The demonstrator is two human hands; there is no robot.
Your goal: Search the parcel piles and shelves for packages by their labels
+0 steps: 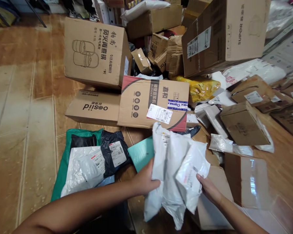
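A person's two bare hands hold a bundle of white plastic mailers above a wooden floor (12, 130) crowded with parcels. The left hand (146, 182) grips the leftmost mailer (158, 162), thumb laid across its front and the fingers mostly hidden. That mailer stands nearly upright in view, its long axis running from a narrow top edge near the blender carton (141, 89) down to a lower end that leans slightly left. The middle mailer (172, 165) hangs beside it, long axis also up and down, its crumpled bottom corner pointing toward the wearer. The right hand (210, 188) pinches the right edge of the labelled mailer (189, 165), thumb in front; how its other fingers sit cannot be told. This smaller packet overlaps the middle one and tilts, its long axis slanting from upper right to lower left, its printed label facing the camera.

Beyond the bundle, the blender carton lies flat, its long side running across the view. To the left, a dark mailer (107, 159) rests partly over white packages (74, 175) on a green bag (60, 175); at right, a brown box (234, 182) sits near the right hand.
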